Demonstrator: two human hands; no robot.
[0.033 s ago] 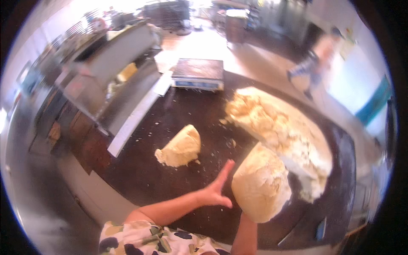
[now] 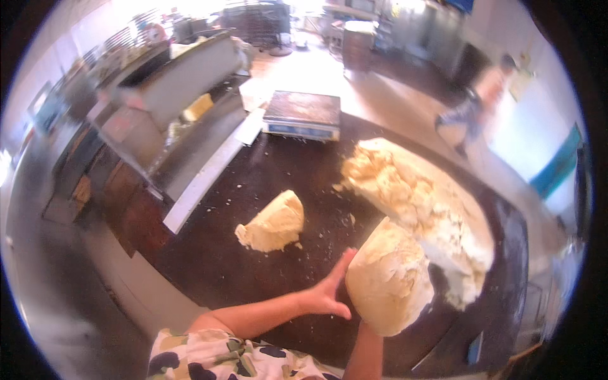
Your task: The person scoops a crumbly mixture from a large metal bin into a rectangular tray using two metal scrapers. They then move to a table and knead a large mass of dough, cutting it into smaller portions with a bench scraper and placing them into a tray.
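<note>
My left hand (image 2: pixel 329 297) is open beside a large pale dough lump (image 2: pixel 389 275), thumb and fingers apart, fingertips at its left edge. My right forearm (image 2: pixel 367 351) runs up under that lump's near side, which hides my right hand. A long, crumbly mass of dough (image 2: pixel 418 190) lies behind it along the right of the dark tabletop (image 2: pixel 209 266). A smaller dough piece (image 2: pixel 272 225) sits by itself left of centre, among scattered crumbs.
A scale (image 2: pixel 301 114) stands at the table's back. A long pale strip (image 2: pixel 202 183) lies along the left, beside a metal machine (image 2: pixel 174 82). A knife-like tool (image 2: pixel 474 348) lies near right. A person (image 2: pixel 481 101) walks beyond the table, at upper right.
The view has shifted slightly, so the table appears a little lower. My left hand is slightly closer to the large lump's left edge. The walking person appears a little farther right and down.
</note>
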